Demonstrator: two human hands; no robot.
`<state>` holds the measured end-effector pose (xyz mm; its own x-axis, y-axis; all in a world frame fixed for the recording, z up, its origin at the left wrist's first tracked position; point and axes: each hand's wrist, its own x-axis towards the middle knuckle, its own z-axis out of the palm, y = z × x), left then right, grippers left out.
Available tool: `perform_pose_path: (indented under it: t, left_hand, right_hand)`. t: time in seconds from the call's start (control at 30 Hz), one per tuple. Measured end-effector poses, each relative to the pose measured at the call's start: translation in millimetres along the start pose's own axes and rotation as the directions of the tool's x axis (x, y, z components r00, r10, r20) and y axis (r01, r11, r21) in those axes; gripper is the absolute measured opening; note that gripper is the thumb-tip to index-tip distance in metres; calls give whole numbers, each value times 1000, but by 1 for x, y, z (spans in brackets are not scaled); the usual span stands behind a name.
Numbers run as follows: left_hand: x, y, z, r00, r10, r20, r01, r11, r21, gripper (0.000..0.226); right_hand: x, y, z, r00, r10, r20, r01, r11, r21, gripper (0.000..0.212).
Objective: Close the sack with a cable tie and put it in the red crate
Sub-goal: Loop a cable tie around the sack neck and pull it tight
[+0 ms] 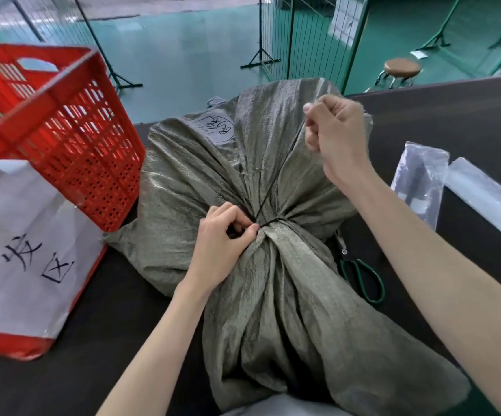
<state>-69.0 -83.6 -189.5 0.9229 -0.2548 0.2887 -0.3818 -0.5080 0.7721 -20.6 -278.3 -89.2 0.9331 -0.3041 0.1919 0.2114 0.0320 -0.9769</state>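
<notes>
A grey-green woven sack point(201, 181) lies on the dark table, its neck bunched in the middle. A thin black cable tie point(279, 172) circles the neck, and its free tail runs up and to the right. My left hand point(222, 244) pinches the tie's head against the gathered neck. My right hand point(336, 136) is closed on the tail's end, held taut above the sack. The red crate point(63, 127) stands at the left, touching the sack, with a white paper sign taped to its near side.
Green-handled scissors point(360, 271) lie on the table point(108, 340) just right of the sack. Clear plastic bags point(423, 181) lie at the right edge. Beyond the table are a green floor, wire fence panels point(309, 37) and a round stool point(402, 69).
</notes>
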Motion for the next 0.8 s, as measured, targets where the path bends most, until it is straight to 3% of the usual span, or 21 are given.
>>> perform_pose_path:
  t: [0.23,0.5,0.57,0.7,0.8]
  left_hand:
    - [-1,6,1,999,26,31,-27,999,29,18]
    - [-1,6,7,999,22,30,-22,1000,3,17]
    - [0,6,10,1000,20,25,-20,1000,14,17]
    - [1,10,12,999,43,19,-44,998,36,12]
    - [6,17,11,998,58,-3,-58,998,29,13]
  right_hand:
    - [7,-18,-3,995,-65,-79,74,990,117,39]
    - [3,-19,-7,995,-45,-89,54,994,96,39]
    - [2,-18,-8,994,-64,-93,66,998,16,38]
    - [-5,-15,-4,967,-230,-108,184,927,-326,29]
    - [-18,-14,4,955,-282,-90,220,880,-421,29]
